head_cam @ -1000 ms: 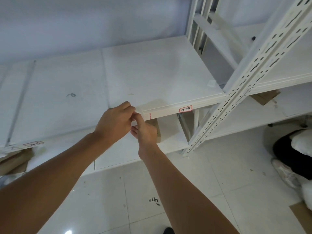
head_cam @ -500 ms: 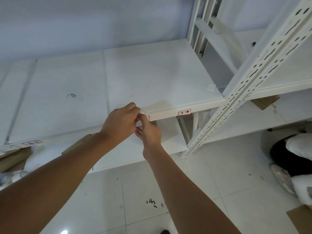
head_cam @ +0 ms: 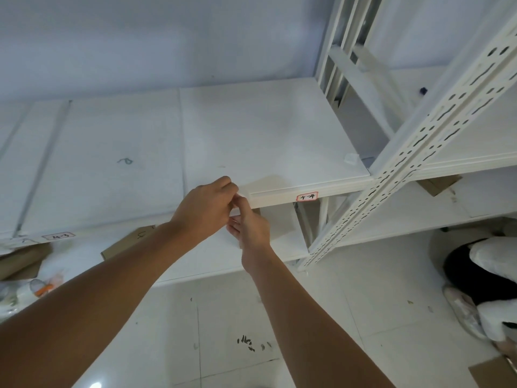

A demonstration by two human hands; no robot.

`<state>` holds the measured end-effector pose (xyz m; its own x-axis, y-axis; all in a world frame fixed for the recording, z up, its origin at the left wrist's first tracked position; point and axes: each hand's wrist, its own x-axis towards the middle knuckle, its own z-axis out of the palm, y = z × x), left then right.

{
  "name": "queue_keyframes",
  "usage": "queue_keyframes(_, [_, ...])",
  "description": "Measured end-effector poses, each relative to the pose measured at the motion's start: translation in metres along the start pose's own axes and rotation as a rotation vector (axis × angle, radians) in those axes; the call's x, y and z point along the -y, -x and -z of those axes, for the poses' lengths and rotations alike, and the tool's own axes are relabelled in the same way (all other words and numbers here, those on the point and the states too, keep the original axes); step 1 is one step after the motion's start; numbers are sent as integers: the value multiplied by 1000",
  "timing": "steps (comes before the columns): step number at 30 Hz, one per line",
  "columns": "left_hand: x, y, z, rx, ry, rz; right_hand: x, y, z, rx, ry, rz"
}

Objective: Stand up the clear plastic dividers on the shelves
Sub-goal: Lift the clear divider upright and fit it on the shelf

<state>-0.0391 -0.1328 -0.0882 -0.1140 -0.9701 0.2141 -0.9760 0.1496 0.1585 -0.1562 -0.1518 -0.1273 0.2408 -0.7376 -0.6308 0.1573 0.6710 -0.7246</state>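
both hands pinched together at the white shelf's (head_cam: 265,135) front edge; left hand (head_cam: 207,208) curled, right hand (head_cam: 251,228) fingers narrow; can't tell what they're gripping, nothing clear visible; label "4-4" (head_cam: 307,196) just beside

Both hands meet at front edge of white shelf (head_cam: 265,130). Left hand (head_cam: 205,210) curled, fingertips pinched at the edge; right hand (head_cam: 251,228) just below, thumb up against left fingers. What the grip holds is too clear to make out. Red-bordered label (head_cam: 307,196) on shelf lip right of the hands, another label (head_cam: 58,236) far left. Perforated upright (head_cam: 405,161) on right. Cardboard (head_cam: 127,242) on lower shelf. Tiled floor (head_cam: 223,331) below.
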Motion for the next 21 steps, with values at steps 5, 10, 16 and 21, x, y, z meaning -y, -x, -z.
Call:
queue_keyframes(5, [-11,16,11,13,170,260,-3,19,12,5,307,2])
queue_keyframes(10, [1,77,34,-26,356,669,-11,60,-11,2,1393,735])
queue_keyframes(16, [49,138,68,-193,1143,1339,4,52,-103,69,2054,1256])
queue_keyframes(21, [85,143,72,-318,1582,1455,14,60,-125,148,2348,1160])
